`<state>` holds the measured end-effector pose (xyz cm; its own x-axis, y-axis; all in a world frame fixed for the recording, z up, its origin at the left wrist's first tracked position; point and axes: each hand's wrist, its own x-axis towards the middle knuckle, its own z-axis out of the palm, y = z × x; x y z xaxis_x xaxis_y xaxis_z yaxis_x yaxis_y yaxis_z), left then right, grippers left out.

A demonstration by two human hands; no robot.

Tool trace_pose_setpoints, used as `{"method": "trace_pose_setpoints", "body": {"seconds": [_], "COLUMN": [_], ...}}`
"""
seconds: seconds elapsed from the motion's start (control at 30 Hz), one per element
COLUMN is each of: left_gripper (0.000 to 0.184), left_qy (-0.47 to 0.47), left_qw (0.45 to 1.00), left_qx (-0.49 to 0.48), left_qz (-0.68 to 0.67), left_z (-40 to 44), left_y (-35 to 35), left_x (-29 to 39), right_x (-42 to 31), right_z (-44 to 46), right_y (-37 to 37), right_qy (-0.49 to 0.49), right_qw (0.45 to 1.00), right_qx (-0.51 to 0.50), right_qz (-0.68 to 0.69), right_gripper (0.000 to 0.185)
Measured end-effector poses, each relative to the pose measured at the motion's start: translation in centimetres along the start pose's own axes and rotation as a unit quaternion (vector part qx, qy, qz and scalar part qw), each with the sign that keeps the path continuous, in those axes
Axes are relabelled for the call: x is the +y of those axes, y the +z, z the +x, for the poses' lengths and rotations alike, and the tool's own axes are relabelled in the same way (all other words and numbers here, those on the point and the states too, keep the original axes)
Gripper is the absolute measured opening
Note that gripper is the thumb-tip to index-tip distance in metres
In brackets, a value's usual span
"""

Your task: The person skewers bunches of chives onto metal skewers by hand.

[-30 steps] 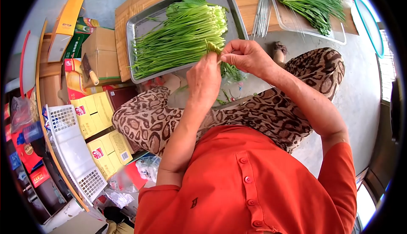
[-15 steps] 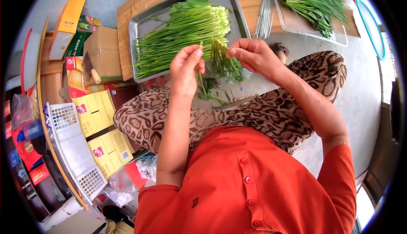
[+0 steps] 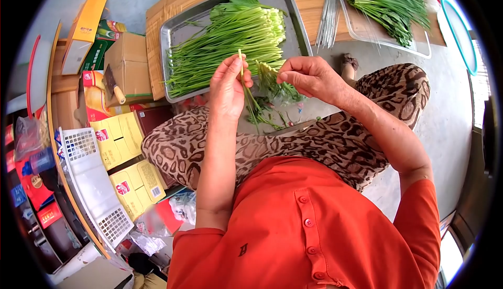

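My left hand pinches a thin green stem with its leaves hanging down, at the near edge of the metal tray. To its right my right hand has thumb and fingers pressed together, and a wilted leafy piece touches or lies by its fingertips. Between the fingertips anything smaller is hard to make out. Behind both hands, the metal tray holds a large heap of green stalks, pale ends to the right. Below the hands, loose greens lie near a clear plastic bag.
Thin metal skewers lie on the wooden table, beside a clear tray of long green leaves. At left are a knife on a cardboard box, yellow boxes and a white basket.
Both hands have moved apart from their meeting point of a second ago. My left hand has gone left with a stem in it; the leafy piece between the hands has dropped lower.
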<state>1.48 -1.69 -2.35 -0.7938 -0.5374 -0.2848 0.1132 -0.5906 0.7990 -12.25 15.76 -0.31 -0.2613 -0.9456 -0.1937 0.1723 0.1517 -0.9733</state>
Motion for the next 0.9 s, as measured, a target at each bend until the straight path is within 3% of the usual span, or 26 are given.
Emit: {"method": "trace_pose_setpoints", "body": {"seconds": [0.9], "left_gripper": [0.016], "left_qy": [0.028], "left_qw": [0.999], "left_qx": [-0.017], "left_qz": [0.022], "left_z": [-0.05], "left_y": [-0.22], "left_x": [0.41], "right_x": [-0.11], "right_z": [0.04], "right_y": [-0.17], "right_qy": [0.004], "right_qw": [1.0], "right_qx": [-0.007], "right_qz": [-0.013], "right_gripper": [0.02]}}
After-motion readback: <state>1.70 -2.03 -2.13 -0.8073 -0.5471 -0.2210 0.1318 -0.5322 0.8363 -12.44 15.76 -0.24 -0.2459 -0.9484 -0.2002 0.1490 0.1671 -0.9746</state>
